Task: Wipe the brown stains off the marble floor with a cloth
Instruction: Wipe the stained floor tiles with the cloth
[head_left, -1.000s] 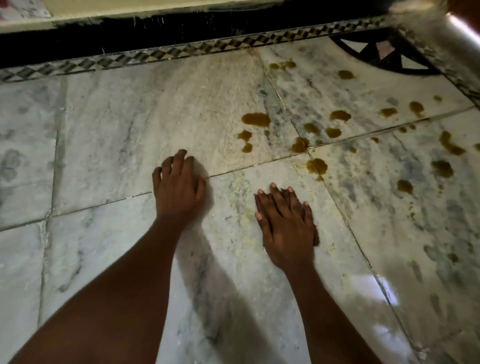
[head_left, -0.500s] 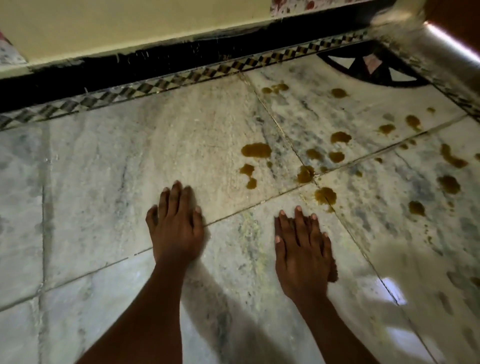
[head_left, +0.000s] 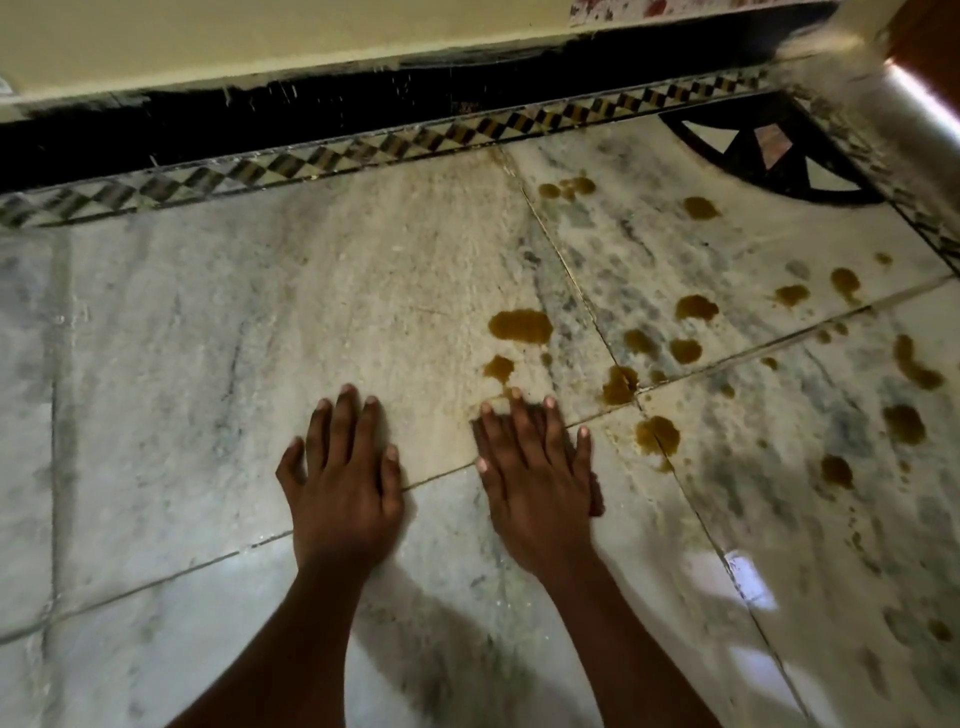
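Several brown stains spot the grey-white marble floor (head_left: 249, 338) on the right half, the biggest (head_left: 519, 326) just ahead of my right hand (head_left: 535, 478). That hand lies flat, pressing a dark cloth (head_left: 597, 505) to the floor; only the cloth's edges show beside the palm and fingers. Its fingertips touch a small stain (head_left: 500, 368). More stains sit at the tile joint (head_left: 657, 435) and farther right (head_left: 904, 422). My left hand (head_left: 343, 483) rests flat on bare marble to the left, fingers apart, holding nothing.
A checkered border strip (head_left: 363, 156) and black skirting (head_left: 260, 114) run along the cream wall ahead. A dark inlaid fan motif (head_left: 769, 156) fills the far right corner. A shiny metal surface (head_left: 909, 104) rises at the top right.
My right hand has slid the cloth forward up to the nearest small stains. The left hand has shifted forward beside it, and the view has tilted up towards the wall.
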